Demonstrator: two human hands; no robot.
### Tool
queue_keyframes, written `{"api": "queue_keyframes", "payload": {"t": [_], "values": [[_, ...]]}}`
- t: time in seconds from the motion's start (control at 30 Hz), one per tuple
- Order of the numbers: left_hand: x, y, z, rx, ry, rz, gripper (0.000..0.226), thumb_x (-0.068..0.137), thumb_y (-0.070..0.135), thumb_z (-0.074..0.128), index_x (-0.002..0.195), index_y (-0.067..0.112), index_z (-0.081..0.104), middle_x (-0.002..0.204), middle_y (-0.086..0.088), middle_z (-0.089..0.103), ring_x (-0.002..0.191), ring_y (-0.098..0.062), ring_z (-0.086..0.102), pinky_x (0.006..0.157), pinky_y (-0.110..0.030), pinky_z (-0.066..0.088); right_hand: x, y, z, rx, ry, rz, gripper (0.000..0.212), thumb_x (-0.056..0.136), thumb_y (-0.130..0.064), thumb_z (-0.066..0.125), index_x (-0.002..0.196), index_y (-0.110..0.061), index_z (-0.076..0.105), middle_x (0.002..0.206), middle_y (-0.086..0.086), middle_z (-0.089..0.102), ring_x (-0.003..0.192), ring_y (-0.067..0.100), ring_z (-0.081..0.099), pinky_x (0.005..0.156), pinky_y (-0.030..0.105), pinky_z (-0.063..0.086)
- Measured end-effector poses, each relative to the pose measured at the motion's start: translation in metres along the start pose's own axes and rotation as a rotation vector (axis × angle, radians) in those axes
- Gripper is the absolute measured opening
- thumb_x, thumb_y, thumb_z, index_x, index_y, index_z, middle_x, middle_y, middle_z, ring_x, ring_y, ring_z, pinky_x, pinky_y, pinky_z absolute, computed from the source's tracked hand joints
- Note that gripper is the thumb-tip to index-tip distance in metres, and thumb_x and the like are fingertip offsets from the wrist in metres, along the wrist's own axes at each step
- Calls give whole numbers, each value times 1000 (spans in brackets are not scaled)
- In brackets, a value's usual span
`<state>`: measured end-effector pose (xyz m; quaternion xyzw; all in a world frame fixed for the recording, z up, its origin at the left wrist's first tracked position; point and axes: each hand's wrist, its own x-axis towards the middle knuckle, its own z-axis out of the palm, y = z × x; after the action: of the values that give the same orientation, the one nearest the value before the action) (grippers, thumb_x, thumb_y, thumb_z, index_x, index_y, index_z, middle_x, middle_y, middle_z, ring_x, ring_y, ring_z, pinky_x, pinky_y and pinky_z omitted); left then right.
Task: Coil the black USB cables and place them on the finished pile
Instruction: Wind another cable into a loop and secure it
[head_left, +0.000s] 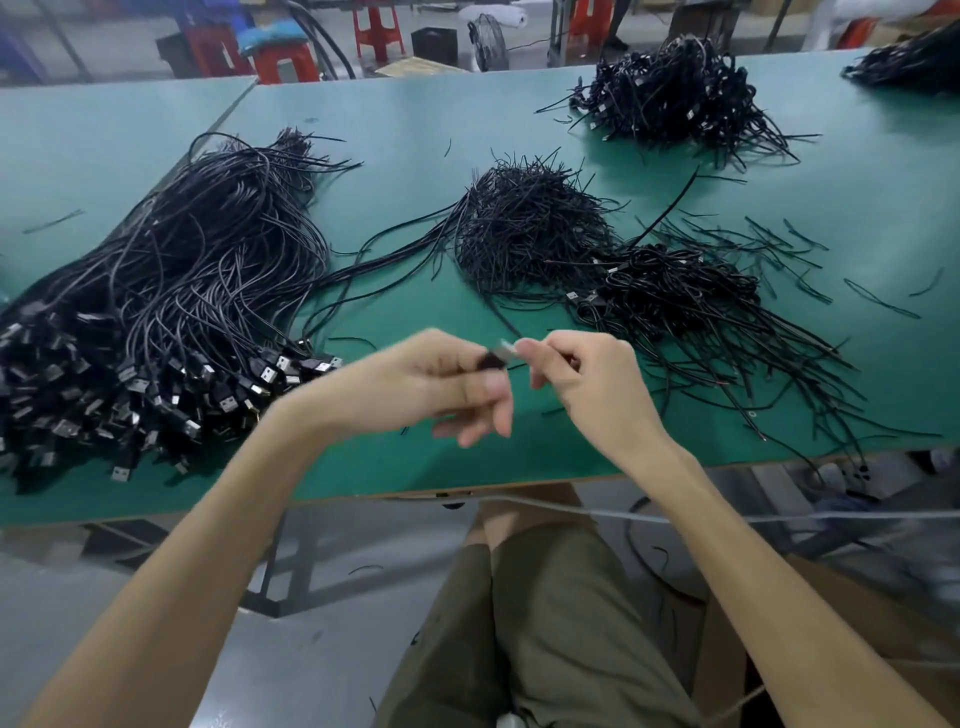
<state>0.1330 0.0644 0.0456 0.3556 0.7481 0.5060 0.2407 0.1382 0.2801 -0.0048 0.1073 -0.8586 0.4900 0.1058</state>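
USB cable (496, 357): only the plug end was visible, held in the air above the near edge of the green worktop (405, 130), between both hands. Cord not traceable, lost in blur.

Left hand (441, 384): thumb + forefinger pinched the black plug body, lower fingers loosely curled beneath. Heavy motion blur on this hand.

Right hand (587, 379): fingers curled, forefinger tip right at the metal end of the plug. Couldn't tell whether it actually gripped the plug or only touched it.

Worktop layout:
- Left: big bundle of uncoiled cables (182, 280), plugs bunched at the near-left end, cords fanning away twd the far side.
- Centre: heap of short black ties (530, 228), w/ a few long strands trailing out to its left.
- Right of centre, touching the tie heap: pile of coiled cables (675, 291), loose tails spreading twd the near-right edge.
- Far right: second coiled pile (670, 88), well apart from the rest.
- Far-right corner: another dark pile (914, 57), partly cut off by the frame.
- Stray ties scattered over the right side of the worktop.

Below the worktop edge: person's olive shorts (561, 623), cardboard box (841, 613) at the lower right. Behind the worktop: red stools (285, 62) and a floor fan (488, 41).
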Motion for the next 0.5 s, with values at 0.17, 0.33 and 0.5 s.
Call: {"api": "queue_keyframes", "payload": {"t": [0.17, 0.33, 0.5], "values": [[19, -20, 19, 468, 356, -126, 16, 104, 11, 55, 103, 9, 71, 94, 20, 71, 86, 11, 62, 82, -18, 45, 2, -18, 6, 58, -1, -42, 58, 103, -53, 48, 58, -19, 62, 51, 7, 54, 45, 9, 39, 49, 28, 32], [19, -23, 20, 411, 513, 21, 18, 104, 7, 53, 112, 7, 70, 115, 5, 73, 90, 2, 63, 85, -11, 43, 0, -26, -3, 147, -16, -60, 50, 106, -47, 46, 72, -17, 67, 60, 7, 61, 42, 17, 54, 48, 28, 44], [18, -24, 27, -128, 549, 78, 39, 108, 12, 40, 143, 1, 52, 149, -3, 55, 140, -12, 49, 117, -30, 37, -4, -35, 5, 198, -106, -130, 40, 108, -34, 47, 78, -15, 63, 66, 4, 60, 40, 19, 57, 49, 21, 43]]}}
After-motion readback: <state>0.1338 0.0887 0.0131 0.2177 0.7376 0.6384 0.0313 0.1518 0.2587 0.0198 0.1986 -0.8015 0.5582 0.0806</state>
